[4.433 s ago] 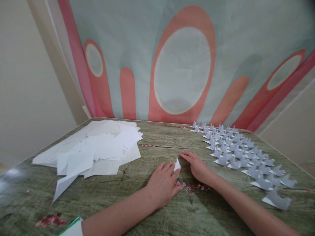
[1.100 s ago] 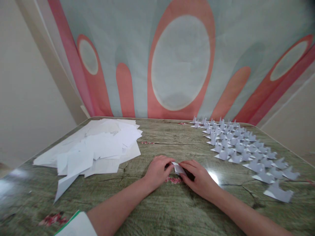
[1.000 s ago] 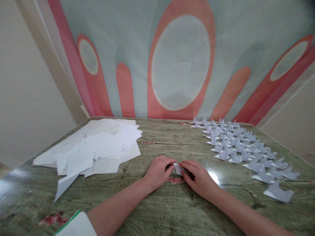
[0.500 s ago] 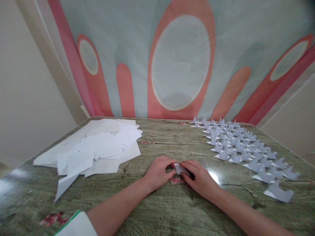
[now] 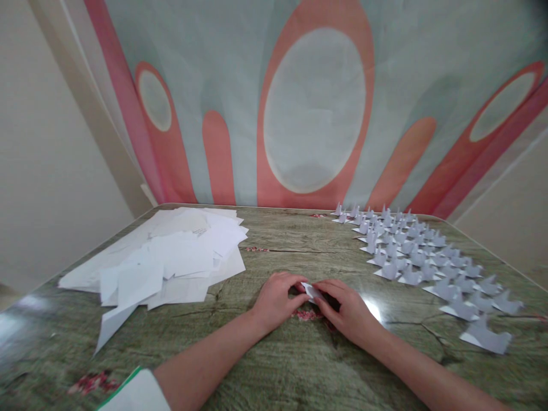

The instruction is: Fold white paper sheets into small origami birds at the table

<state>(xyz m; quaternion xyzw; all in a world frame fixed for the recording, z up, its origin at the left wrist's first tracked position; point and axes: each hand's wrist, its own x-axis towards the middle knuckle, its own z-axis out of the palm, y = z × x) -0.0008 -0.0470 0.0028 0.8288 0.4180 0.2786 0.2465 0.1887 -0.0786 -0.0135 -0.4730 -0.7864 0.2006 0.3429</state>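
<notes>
Over the surface (image 5: 274,365), the left hand (image 5: 274,298) and right hand (image 5: 351,313) pinch 1 folded paper (image 5: 310,291), probably light, crisp, easily crumpled, best gripped along its edges.

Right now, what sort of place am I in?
Probably an indoor craft corner: a wood-patterned table with a heap of white paper and many folded paper figures, facing a patterned backdrop.
</notes>
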